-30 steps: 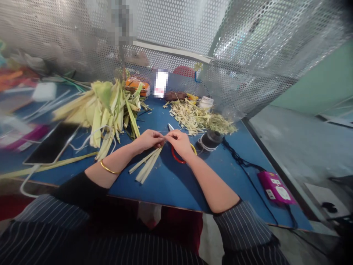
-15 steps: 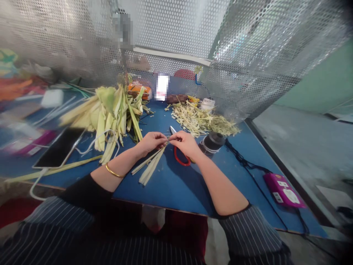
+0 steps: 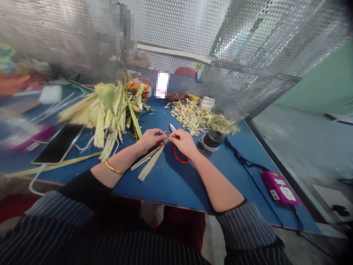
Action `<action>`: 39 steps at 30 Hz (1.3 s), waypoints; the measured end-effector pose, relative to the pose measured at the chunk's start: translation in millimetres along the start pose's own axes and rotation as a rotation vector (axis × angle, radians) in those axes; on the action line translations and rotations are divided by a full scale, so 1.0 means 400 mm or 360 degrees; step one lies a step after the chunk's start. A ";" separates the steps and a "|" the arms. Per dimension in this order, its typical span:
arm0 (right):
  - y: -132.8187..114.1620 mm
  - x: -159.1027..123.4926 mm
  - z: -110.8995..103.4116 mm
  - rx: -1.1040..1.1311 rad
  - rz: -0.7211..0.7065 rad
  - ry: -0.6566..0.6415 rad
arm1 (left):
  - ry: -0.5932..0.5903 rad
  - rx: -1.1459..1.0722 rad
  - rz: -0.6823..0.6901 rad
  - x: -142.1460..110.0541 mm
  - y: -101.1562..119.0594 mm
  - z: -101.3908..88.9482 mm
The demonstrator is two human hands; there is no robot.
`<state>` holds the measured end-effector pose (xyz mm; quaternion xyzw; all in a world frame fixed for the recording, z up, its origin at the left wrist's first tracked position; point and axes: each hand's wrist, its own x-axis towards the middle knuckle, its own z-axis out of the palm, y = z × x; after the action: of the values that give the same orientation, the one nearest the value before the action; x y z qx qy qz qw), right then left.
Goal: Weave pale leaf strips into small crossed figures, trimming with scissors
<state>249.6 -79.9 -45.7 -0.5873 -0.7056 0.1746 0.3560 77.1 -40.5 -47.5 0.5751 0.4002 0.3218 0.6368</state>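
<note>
Hiding most of a pair of scissors, the right hand (image 3: 183, 142) left only a blade tip beyond the knuckles and a red handle loop below. The upper ends of the pale strips (image 3: 150, 165) were lost under the fingertips, so how they were joined there could not be made out; their lower ends fanned out over the blue table (image 3: 171, 191) toward the person. Blur smeared the clutter at the far left, and a blocky patch covered the bright screen (image 3: 162, 84) at the back.

The left hand (image 3: 151, 140) had its thumb and forefinger pinched on the strips, the other fingers curled in behind. Thumb and forefinger of the right hand were pressed together almost against the left fingertips; whether they gripped anything was too small to tell. A fine line, perhaps thread, showed faintly just beyond them.

Beside the right wrist stood a black spool (image 3: 212, 140) wrapped with pale cord. Husks (image 3: 107, 106) were heaped beyond the left forearm, and shredded scraps (image 3: 193, 117) lay beyond the right hand.
</note>
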 end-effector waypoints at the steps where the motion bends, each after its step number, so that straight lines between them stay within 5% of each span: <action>1: -0.002 0.000 -0.004 0.0010 0.0000 0.0013 | 0.0008 0.0000 -0.0005 -0.001 0.001 0.000; 12: -0.027 -0.004 -0.019 0.0016 -0.0145 -0.0280 | 0.0090 0.0007 -0.0072 -0.005 0.024 -0.014; 18: -0.020 -0.002 0.010 0.0599 0.0143 0.0025 | 0.0060 0.0229 0.0093 -0.007 0.031 -0.022; 20: -0.014 -0.002 0.025 0.0791 0.0163 -0.0020 | 0.0033 0.0268 0.0137 -0.007 0.032 -0.023; 26: 0.000 -0.005 0.040 0.0551 -0.0045 -0.0142 | -0.0040 0.0402 0.0268 0.000 0.026 -0.024; 39: 0.005 -0.006 0.050 0.0633 0.0104 0.0021 | 0.0348 0.1497 0.1084 -0.010 0.016 -0.020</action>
<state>237.1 -78.0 -61.5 -0.5291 -0.6354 0.3182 0.4637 68.4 -39.4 -40.6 0.8553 0.3561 0.3534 0.1292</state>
